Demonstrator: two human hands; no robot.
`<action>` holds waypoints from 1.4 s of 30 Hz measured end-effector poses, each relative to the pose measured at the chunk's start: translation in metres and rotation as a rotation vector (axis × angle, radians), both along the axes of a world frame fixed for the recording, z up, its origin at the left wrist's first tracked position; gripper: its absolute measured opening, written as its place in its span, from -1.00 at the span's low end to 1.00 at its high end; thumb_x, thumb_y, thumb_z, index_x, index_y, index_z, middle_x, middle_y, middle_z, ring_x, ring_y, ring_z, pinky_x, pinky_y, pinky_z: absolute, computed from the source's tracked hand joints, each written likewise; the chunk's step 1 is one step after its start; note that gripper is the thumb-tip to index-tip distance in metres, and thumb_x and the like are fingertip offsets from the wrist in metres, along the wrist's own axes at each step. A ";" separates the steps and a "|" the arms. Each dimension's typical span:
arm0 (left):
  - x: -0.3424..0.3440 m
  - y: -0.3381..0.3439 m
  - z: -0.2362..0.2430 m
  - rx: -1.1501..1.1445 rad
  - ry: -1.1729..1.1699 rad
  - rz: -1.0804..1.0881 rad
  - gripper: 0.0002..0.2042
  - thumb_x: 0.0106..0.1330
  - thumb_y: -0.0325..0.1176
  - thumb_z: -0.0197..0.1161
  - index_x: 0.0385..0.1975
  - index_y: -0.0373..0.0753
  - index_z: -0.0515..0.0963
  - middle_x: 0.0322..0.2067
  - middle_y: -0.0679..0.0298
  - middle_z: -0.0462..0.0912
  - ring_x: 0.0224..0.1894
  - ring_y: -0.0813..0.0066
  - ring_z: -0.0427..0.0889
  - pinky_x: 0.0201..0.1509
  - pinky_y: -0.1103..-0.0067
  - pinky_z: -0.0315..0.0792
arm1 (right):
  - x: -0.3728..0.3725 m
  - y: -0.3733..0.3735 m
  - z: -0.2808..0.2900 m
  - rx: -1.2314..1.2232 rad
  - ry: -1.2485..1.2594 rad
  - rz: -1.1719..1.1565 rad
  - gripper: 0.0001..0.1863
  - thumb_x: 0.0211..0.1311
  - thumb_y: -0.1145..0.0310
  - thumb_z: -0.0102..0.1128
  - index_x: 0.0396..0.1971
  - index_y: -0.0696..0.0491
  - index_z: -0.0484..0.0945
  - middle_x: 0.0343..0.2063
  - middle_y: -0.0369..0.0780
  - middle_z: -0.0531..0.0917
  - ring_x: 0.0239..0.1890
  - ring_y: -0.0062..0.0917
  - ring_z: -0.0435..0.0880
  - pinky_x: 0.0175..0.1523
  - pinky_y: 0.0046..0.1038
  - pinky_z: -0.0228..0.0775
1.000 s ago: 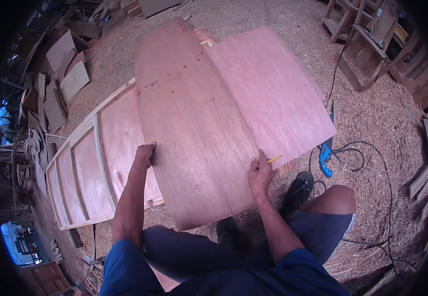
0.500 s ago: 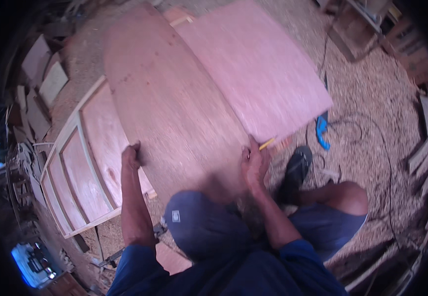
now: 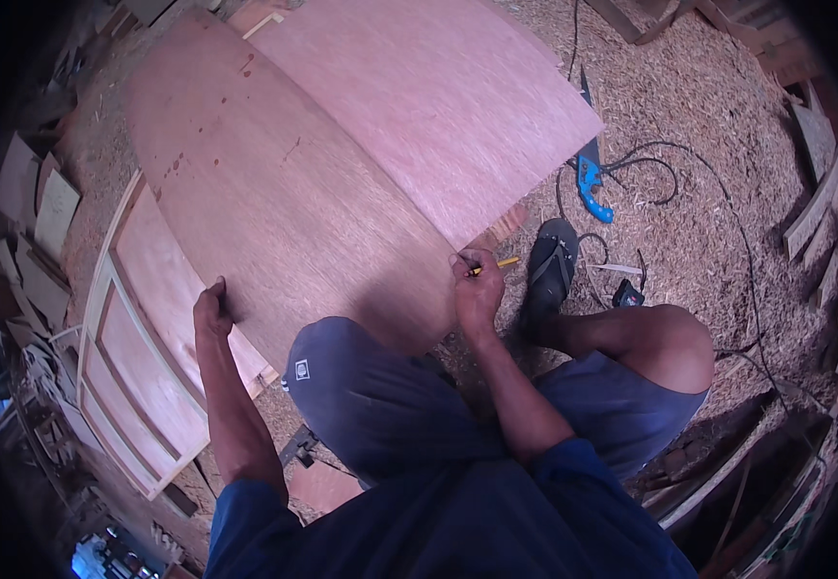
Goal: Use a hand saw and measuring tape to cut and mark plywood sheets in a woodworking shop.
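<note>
A long brown plywood sheet (image 3: pixel 284 183) with a few dark reddish spots stretches away in front of me, its near end by my knee. My left hand (image 3: pixel 213 307) is closed on its left edge, the thumb over the top face. At the near right edge, my right hand (image 3: pixel 479 289) grips a yellow pencil (image 3: pixel 507 261), with curled fingers against the sheet's border. The pencil's other end is hidden in the fingers. A pinker plywood panel (image 3: pixel 438 106) lies alongside, partly under the brown sheet's right edge.
To the left, a framed wooden panel (image 3: pixel 110 275) extends under the brown sheet. A blue-handled handsaw (image 3: pixel 590 183) lies right of the pink panel, beside a black cable (image 3: pixel 742 232). Sawdust and shavings cover the floor (image 3: pixel 679 212). Board offcuts (image 3: pixel 57 214) lie at far left.
The view has shifted, so the sheets and both hands appear farther left and higher. The pencil has turned from slanting upward to nearly level. Both hands keep their places at the sheet's edges.
</note>
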State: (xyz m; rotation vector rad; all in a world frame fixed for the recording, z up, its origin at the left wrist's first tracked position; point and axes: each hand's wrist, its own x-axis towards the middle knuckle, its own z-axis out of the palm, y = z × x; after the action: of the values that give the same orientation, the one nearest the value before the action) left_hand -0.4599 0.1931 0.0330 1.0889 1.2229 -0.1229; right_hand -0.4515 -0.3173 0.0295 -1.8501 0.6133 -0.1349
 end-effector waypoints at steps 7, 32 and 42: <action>0.000 0.004 -0.008 0.144 0.007 -0.060 -0.61 0.49 -0.28 0.29 0.11 -0.50 0.54 0.10 0.02 0.65 0.17 0.22 0.61 0.46 0.43 0.32 | 0.006 -0.008 0.002 0.057 0.100 -0.009 -0.87 0.22 0.45 0.45 -0.29 0.10 0.67 -0.44 -0.22 0.75 -0.36 -0.49 0.71 -0.17 -0.41 0.52; 0.048 -0.017 0.010 0.546 0.110 0.241 -0.48 0.19 -0.33 0.35 0.14 -0.49 0.56 0.17 -0.08 0.59 0.20 0.08 0.56 0.40 0.34 0.37 | 0.007 -0.014 -0.027 0.115 0.038 0.025 -0.92 0.21 0.49 0.42 -0.32 0.10 0.68 -0.48 -0.23 0.71 -0.38 -0.53 0.68 -0.17 -0.45 0.50; 0.081 0.061 -0.038 0.517 -0.033 0.465 -0.68 0.09 -0.53 0.35 -0.12 -0.46 0.62 -0.12 0.13 0.65 -0.13 0.24 0.63 -0.01 0.31 0.55 | 0.007 -0.015 -0.020 0.213 -0.146 0.068 -0.90 0.15 0.67 0.25 -0.34 0.18 0.60 -0.40 -0.28 0.64 -0.26 -0.58 0.60 -0.04 -0.49 0.46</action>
State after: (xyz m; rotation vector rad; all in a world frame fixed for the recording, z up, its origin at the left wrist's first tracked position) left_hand -0.3792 0.2538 -0.0055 1.2027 1.4882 0.5938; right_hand -0.4442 -0.3328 0.0093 -1.6365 0.4455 -0.1519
